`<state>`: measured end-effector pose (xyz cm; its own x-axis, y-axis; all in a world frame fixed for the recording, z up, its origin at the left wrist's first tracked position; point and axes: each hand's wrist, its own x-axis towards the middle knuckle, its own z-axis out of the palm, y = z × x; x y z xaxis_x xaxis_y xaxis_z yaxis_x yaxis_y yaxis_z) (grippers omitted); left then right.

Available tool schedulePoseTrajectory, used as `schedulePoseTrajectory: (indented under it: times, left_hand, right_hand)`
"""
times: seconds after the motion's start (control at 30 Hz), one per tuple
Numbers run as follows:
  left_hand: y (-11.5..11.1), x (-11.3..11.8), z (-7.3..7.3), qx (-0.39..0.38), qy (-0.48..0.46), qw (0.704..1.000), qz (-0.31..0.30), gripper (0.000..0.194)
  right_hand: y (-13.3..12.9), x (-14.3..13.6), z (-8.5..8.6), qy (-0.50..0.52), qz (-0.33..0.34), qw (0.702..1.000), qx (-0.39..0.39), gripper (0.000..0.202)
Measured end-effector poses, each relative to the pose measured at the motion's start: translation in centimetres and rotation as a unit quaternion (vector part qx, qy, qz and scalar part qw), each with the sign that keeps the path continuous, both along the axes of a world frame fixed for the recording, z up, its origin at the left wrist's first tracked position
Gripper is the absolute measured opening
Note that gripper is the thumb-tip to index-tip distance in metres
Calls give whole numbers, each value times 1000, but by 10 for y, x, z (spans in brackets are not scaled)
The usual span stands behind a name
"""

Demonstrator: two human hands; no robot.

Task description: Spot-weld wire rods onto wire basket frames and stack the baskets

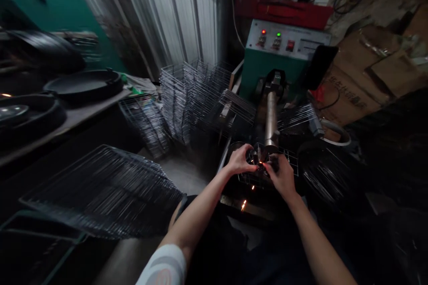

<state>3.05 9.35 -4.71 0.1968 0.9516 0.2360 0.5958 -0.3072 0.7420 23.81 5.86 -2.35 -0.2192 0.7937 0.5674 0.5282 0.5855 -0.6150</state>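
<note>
1. The left hand (239,160) curves inward, its thumb and forefinger pinching a small dark metal piece; the right hand (282,176) pinches the same piece from the other side. The exact contact is blurred.
2. The piece sits among the bars of a rectangular silver wire grid (295,160), inward from its right edge, just below the end of a thick grey metal cylinder (271,118). This projects from a green machine with a pale control panel (304,40). An orange glow shows between the fingertips, and bright sparks (244,205) fall past the grid's near edge.
3. To do this well, I'd judge, keep the piece square to the wires and both sides steady while the joint glows, with thumbs back from the hot spot. Bare skin is exposed to burns and pinching; gloves and eye protection would help.
4. On the panel, a red light (263,31) and a green light (278,34) are lit; its small print is unreadable.
5. The brown cardboard carton (344,93), right of the machine, carries a line of dark printed characters, too blurred to read surely. No brand name is legible.
</note>
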Motion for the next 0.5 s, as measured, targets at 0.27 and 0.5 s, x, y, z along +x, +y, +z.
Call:
schedulePoseTrajectory:
  times: [0.27,0.5]
  left_hand:
    - [-13,-16,-2,-20,-63,997,-47,108]
    - [-115,-69,-34,-108,132,984,48,74]
  right_hand:
    - [-34,38,13,-68,-67,995,30,28]
    - [-127,189,-74,-139,-220,961,-96,34]
